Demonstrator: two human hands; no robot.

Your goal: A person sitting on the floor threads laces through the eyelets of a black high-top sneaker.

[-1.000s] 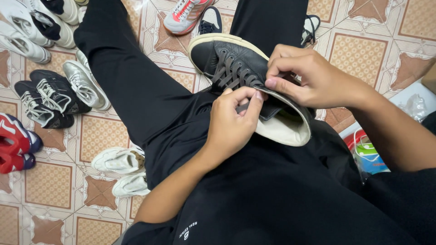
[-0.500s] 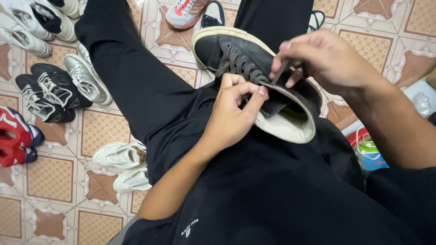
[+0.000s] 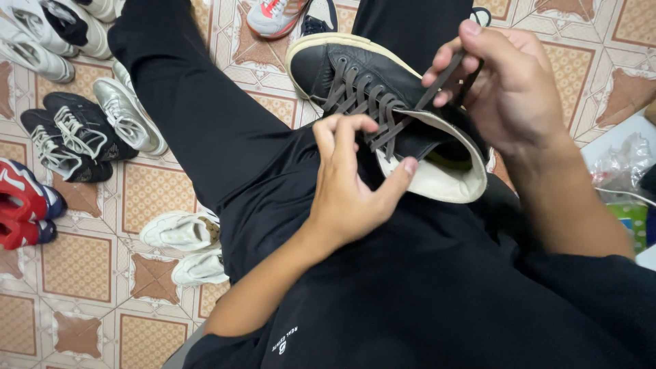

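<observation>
The head view shows a black leather sneaker (image 3: 369, 89) lying on the lap of a seated person in black trousers (image 3: 205, 130), its pale-rimmed toe pointing far and its cream-lined collar turned near. Compared with the picture of a second ago, the right hand (image 3: 509, 82) has been lifted up and to the right, away from the collar where it was pinching at the eyelets, and a dark lace end (image 3: 443, 72) is now drawn out taut between its thumb and fingers, which are closed on it. A stretch of lace is thus seen running slantwise from the upper eyelets to that hand, where before it lay hidden against the tongue. The left hand (image 3: 352, 184) has changed as well: its pinch at the near edge of the tongue has been given up, and its fingers are now spread apart, the thumb laid against the cream collar and the forefinger curled over the lacing, so that the sneaker is steadied rather than gripped. From this it is judged that the lace has just been pulled through an upper eyelet and is being tightened, with the lacing near its top. On the patterned tile floor (image 3: 75, 280) to the left, black laced sneakers (image 3: 72, 140), a silver sneaker (image 3: 130, 116), white sneakers (image 3: 184, 239) and red shoes (image 3: 24, 208) are seen lying well apart from the hands.
</observation>
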